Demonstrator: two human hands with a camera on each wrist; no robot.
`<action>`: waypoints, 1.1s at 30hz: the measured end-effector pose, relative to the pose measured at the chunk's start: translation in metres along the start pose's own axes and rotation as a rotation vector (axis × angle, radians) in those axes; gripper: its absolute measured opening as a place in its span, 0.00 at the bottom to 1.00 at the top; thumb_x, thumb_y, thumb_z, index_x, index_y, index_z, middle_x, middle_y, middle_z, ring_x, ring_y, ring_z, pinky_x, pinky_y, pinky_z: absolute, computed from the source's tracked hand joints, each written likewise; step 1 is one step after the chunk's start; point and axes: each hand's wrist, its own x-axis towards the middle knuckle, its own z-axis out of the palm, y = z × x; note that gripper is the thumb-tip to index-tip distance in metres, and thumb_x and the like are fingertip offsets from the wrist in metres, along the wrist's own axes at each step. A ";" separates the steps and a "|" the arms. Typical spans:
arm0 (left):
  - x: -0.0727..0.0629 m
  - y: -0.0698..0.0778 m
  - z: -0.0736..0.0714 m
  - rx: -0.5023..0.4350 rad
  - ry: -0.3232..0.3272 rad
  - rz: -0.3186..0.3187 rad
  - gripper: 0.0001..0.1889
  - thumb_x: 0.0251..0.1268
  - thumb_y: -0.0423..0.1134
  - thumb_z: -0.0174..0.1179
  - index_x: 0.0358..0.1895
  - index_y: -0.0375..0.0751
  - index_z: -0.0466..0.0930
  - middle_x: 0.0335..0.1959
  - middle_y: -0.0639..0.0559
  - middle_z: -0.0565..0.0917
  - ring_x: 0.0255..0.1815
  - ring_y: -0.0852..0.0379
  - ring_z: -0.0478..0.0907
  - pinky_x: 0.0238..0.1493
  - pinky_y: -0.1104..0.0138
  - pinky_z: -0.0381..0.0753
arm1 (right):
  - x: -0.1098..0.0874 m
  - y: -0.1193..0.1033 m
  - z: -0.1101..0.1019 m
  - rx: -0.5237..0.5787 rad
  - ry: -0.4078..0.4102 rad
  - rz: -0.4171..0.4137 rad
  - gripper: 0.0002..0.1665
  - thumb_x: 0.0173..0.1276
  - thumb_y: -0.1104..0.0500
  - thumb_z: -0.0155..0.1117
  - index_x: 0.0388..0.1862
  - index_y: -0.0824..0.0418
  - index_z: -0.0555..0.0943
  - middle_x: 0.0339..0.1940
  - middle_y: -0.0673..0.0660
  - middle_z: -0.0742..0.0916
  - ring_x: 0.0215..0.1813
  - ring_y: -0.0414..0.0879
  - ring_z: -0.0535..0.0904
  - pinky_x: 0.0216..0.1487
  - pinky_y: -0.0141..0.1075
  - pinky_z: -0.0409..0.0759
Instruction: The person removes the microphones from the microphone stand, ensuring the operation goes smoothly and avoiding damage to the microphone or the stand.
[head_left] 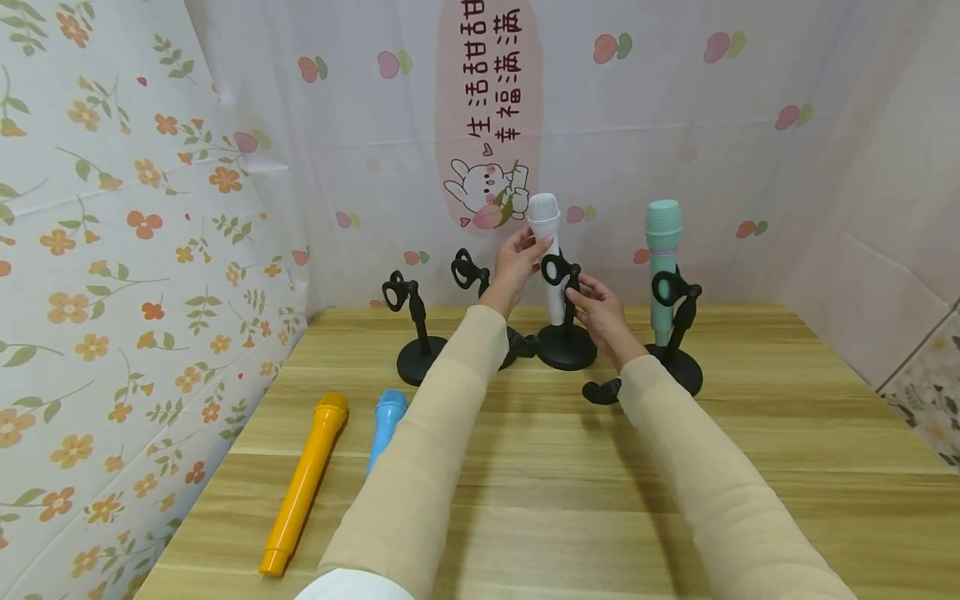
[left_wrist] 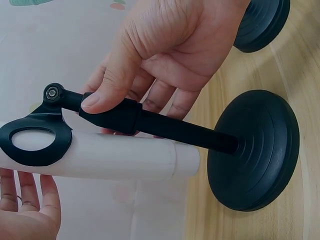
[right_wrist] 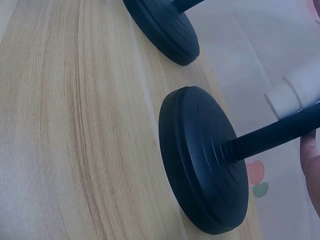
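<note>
In the head view my left hand (head_left: pixel 517 262) grips a white microphone (head_left: pixel 544 208) below its grille, holding it upright, tilted slightly. The microphone stands behind the ring clip (head_left: pixel 555 269) of a black desk stand (head_left: pixel 567 348); whether they touch I cannot tell. My right hand (head_left: pixel 600 315) holds that stand's pole from the right, its thumb (left_wrist: pixel 102 100) pressed along the pole's collar in the left wrist view. There, the left hand's fingers (left_wrist: pixel 30 192) lie against the microphone body (left_wrist: pixel 125 157). In the right wrist view, the stand's round base (right_wrist: pixel 202 160) rests on the table.
A mint-green microphone (head_left: pixel 663 233) stands upright at the right stand (head_left: pixel 678 371). Two more black stands, one at the left (head_left: pixel 420 358) and one partly behind my left arm (head_left: pixel 468 271), line the back. Orange (head_left: pixel 303 487) and blue (head_left: pixel 386 425) microphones lie at front left.
</note>
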 end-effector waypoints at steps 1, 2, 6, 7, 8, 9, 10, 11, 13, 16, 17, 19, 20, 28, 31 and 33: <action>0.000 0.000 0.000 -0.001 0.000 -0.001 0.25 0.64 0.43 0.66 0.64 0.43 0.74 0.50 0.55 0.79 0.51 0.57 0.76 0.57 0.59 0.76 | 0.000 0.000 0.000 -0.001 0.000 0.001 0.13 0.68 0.64 0.64 0.47 0.50 0.79 0.45 0.50 0.79 0.48 0.42 0.76 0.65 0.48 0.65; 0.001 -0.001 0.000 -0.004 0.001 -0.002 0.25 0.64 0.43 0.66 0.64 0.43 0.74 0.50 0.55 0.79 0.51 0.57 0.76 0.58 0.58 0.76 | 0.000 0.000 0.000 -0.001 -0.001 0.002 0.13 0.68 0.64 0.64 0.47 0.50 0.79 0.45 0.50 0.79 0.47 0.42 0.75 0.65 0.48 0.65; 0.000 -0.001 -0.001 -0.007 0.006 -0.007 0.26 0.64 0.44 0.66 0.64 0.43 0.74 0.50 0.55 0.79 0.50 0.58 0.76 0.57 0.59 0.76 | 0.000 0.000 0.000 -0.010 0.002 0.008 0.12 0.68 0.64 0.64 0.47 0.49 0.79 0.45 0.50 0.79 0.47 0.41 0.76 0.67 0.49 0.64; 0.000 -0.001 -0.001 -0.008 0.007 -0.008 0.26 0.64 0.44 0.66 0.64 0.43 0.74 0.50 0.55 0.79 0.50 0.58 0.76 0.56 0.60 0.77 | 0.001 0.001 -0.001 -0.015 0.006 0.010 0.12 0.68 0.64 0.64 0.47 0.50 0.79 0.45 0.50 0.78 0.47 0.41 0.76 0.67 0.49 0.64; 0.000 -0.001 -0.001 -0.009 0.009 -0.010 0.26 0.63 0.44 0.67 0.64 0.43 0.74 0.50 0.55 0.79 0.50 0.58 0.77 0.55 0.61 0.77 | 0.001 0.001 -0.001 -0.019 0.006 0.012 0.12 0.68 0.64 0.64 0.47 0.50 0.80 0.45 0.50 0.78 0.47 0.41 0.76 0.68 0.49 0.63; 0.000 0.000 -0.001 -0.011 0.010 -0.011 0.26 0.63 0.44 0.67 0.64 0.43 0.74 0.50 0.55 0.79 0.50 0.58 0.77 0.54 0.62 0.78 | 0.001 0.001 -0.001 -0.024 0.008 0.011 0.12 0.68 0.64 0.63 0.47 0.50 0.80 0.45 0.50 0.78 0.47 0.41 0.76 0.68 0.50 0.63; 0.000 0.000 -0.001 -0.012 0.011 -0.012 0.26 0.63 0.43 0.67 0.64 0.43 0.74 0.50 0.55 0.79 0.50 0.58 0.77 0.53 0.62 0.78 | 0.002 0.001 -0.001 -0.026 0.010 0.010 0.12 0.68 0.64 0.64 0.47 0.50 0.80 0.45 0.51 0.78 0.47 0.42 0.76 0.68 0.50 0.63; 0.000 0.000 -0.001 -0.015 0.012 -0.014 0.26 0.63 0.43 0.67 0.64 0.43 0.74 0.50 0.55 0.79 0.50 0.58 0.77 0.53 0.63 0.78 | 0.002 0.001 -0.001 -0.030 0.011 0.007 0.11 0.68 0.63 0.63 0.47 0.50 0.80 0.45 0.51 0.78 0.47 0.42 0.76 0.67 0.49 0.64; 0.000 0.000 -0.001 -0.019 0.012 -0.015 0.27 0.63 0.43 0.67 0.64 0.43 0.74 0.50 0.54 0.79 0.51 0.58 0.77 0.53 0.63 0.78 | 0.002 0.002 -0.002 -0.040 0.008 0.004 0.11 0.69 0.63 0.63 0.46 0.49 0.80 0.45 0.51 0.78 0.47 0.42 0.76 0.66 0.48 0.65; -0.001 0.000 -0.001 -0.017 0.010 -0.011 0.27 0.63 0.43 0.67 0.64 0.43 0.74 0.51 0.53 0.79 0.51 0.57 0.77 0.53 0.63 0.78 | 0.000 0.001 -0.002 -0.045 0.003 -0.003 0.11 0.69 0.64 0.64 0.45 0.49 0.81 0.45 0.50 0.79 0.48 0.42 0.76 0.63 0.46 0.67; -0.001 0.000 -0.001 -0.014 0.008 -0.009 0.27 0.63 0.43 0.67 0.64 0.43 0.74 0.52 0.53 0.79 0.51 0.57 0.77 0.53 0.62 0.78 | 0.000 0.001 -0.002 -0.047 0.001 -0.006 0.11 0.68 0.64 0.64 0.45 0.49 0.81 0.45 0.50 0.79 0.48 0.42 0.76 0.63 0.46 0.68; -0.002 0.000 -0.001 -0.007 0.003 -0.002 0.27 0.63 0.44 0.67 0.64 0.42 0.74 0.52 0.53 0.79 0.51 0.57 0.77 0.54 0.61 0.78 | -0.001 0.000 -0.003 -0.046 0.004 -0.011 0.11 0.68 0.64 0.64 0.44 0.49 0.81 0.44 0.50 0.80 0.48 0.41 0.77 0.61 0.45 0.69; -0.003 0.000 -0.001 -0.006 0.001 0.002 0.26 0.64 0.44 0.66 0.64 0.42 0.74 0.52 0.52 0.79 0.51 0.57 0.77 0.53 0.61 0.78 | -0.002 -0.001 -0.003 -0.046 0.004 -0.013 0.12 0.68 0.65 0.64 0.44 0.49 0.82 0.44 0.50 0.80 0.48 0.41 0.77 0.61 0.45 0.69; -0.005 0.002 0.001 -0.001 -0.013 0.023 0.25 0.63 0.43 0.67 0.62 0.43 0.76 0.50 0.53 0.80 0.49 0.58 0.78 0.49 0.63 0.80 | -0.006 -0.005 -0.004 -0.061 0.002 -0.013 0.12 0.68 0.63 0.65 0.46 0.49 0.81 0.46 0.50 0.80 0.48 0.42 0.77 0.61 0.45 0.69; -0.006 0.003 0.001 -0.013 -0.020 0.023 0.24 0.63 0.43 0.67 0.61 0.42 0.76 0.49 0.54 0.80 0.49 0.58 0.78 0.48 0.64 0.80 | -0.008 -0.007 -0.004 -0.055 -0.006 -0.008 0.11 0.67 0.63 0.65 0.45 0.50 0.81 0.46 0.50 0.80 0.48 0.42 0.77 0.60 0.44 0.69; -0.006 0.003 0.001 -0.020 -0.022 0.023 0.24 0.62 0.42 0.68 0.61 0.42 0.76 0.49 0.53 0.80 0.48 0.58 0.78 0.47 0.64 0.80 | -0.010 -0.008 -0.004 -0.052 -0.011 -0.004 0.11 0.67 0.64 0.65 0.45 0.50 0.80 0.46 0.50 0.80 0.49 0.41 0.77 0.59 0.43 0.70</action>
